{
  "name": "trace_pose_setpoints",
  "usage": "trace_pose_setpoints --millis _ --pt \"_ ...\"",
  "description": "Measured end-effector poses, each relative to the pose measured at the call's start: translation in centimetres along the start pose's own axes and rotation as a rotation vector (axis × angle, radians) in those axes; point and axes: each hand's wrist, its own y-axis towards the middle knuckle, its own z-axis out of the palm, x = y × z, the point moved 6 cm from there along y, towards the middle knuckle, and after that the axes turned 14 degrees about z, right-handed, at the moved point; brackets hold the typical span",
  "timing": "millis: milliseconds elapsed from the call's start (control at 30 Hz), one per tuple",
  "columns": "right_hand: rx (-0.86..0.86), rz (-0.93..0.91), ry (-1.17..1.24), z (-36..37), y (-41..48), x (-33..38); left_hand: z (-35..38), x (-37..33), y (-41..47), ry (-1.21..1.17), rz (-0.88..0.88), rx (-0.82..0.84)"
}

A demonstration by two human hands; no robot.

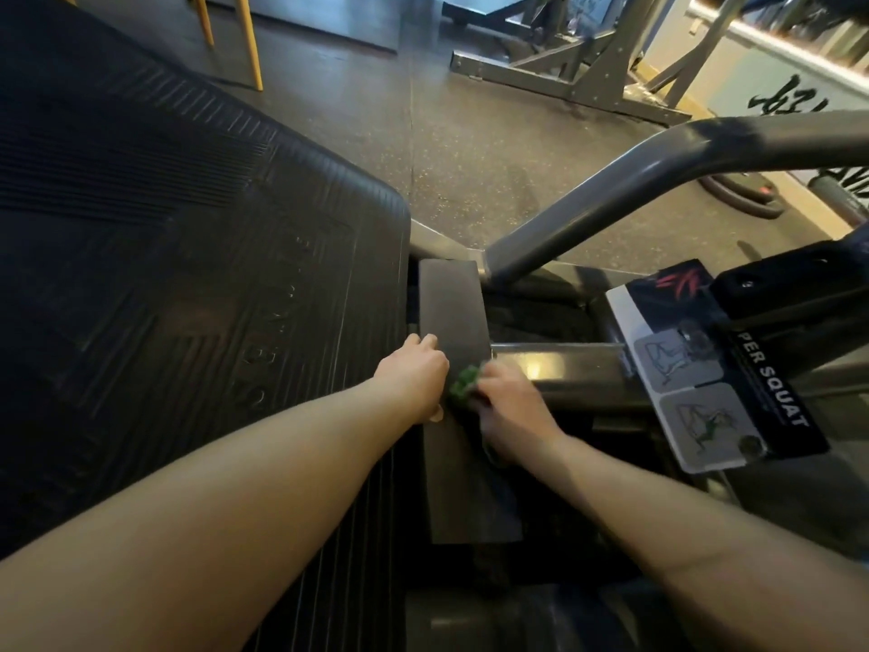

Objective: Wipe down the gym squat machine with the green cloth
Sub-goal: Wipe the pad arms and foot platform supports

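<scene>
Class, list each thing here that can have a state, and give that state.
left hand, resting on the left edge of the flat bar, grip unclear
right hand, gripping the green cloth
green cloth, bunched, pressed on the flat bar
instruction label, stuck on the squat machine, partly readable

The green cloth (463,392) is bunched small and pressed onto a flat dark bar (454,317) of the squat machine (578,392), near centre. A ribbed black footplate (188,275) is spread left; a grey curved tube (611,195) is set far right.
</scene>
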Motion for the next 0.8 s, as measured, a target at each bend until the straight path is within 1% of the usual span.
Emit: trace_pose_setpoints --millis 67,100,167,267,367,433,500,533,567,600,667,733,800 --pt "-0.065 0.12 0.048 0.2 2.4 0.6 0.3 -0.2 -0.2 0.101 0.007 0.018" --pt "-0.078 0.126 0.055 0.2 2.6 0.9 0.2 -0.2 -0.3 0.183 0.012 0.013" --pt "-0.044 0.068 0.061 0.4 0.6 1.1 0.2 -0.1 -0.8 0.273 0.026 -0.01" --pt "-0.012 -0.076 0.076 0.6 -6.7 1.1 1.0 -0.3 -1.7 0.247 0.059 -0.033" --pt "0.065 -0.133 0.153 1.0 -13.1 0.6 2.2 -1.1 -3.0 0.221 0.097 -0.008" --pt "0.112 -0.181 0.143 0.7 -14.3 0.5 2.9 -1.4 -4.0 0.232 0.119 0.033" --pt "0.135 -0.213 0.109 0.4 -12.6 0.3 3.4 -1.5 -4.8 0.247 0.126 0.057" --pt "0.112 -0.211 0.099 0.4 -10.9 0.3 3.3 -1.4 -5.1 0.254 0.126 0.062" --pt "0.052 -0.171 0.098 0.4 -8.9 0.0 3.3 -1.3 -5.4 0.253 0.127 0.068" --pt "-0.015 -0.092 0.096 0.2 -6.8 -0.2 3.2 -1.4 -5.6 0.244 0.129 0.069" --pt "-0.097 0.056 0.095 -0.2 -4.6 -0.4 3.2 -1.8 -5.9 0.223 0.123 0.073" --pt "-0.098 0.067 0.086 0.0 -6.1 0.1 3.4 -2.2 -6.0 0.217 0.118 0.076" --pt "-0.06 -0.021 0.077 0.3 -10.5 0.1 3.8 -2.5 -6.1 0.216 0.118 0.065"
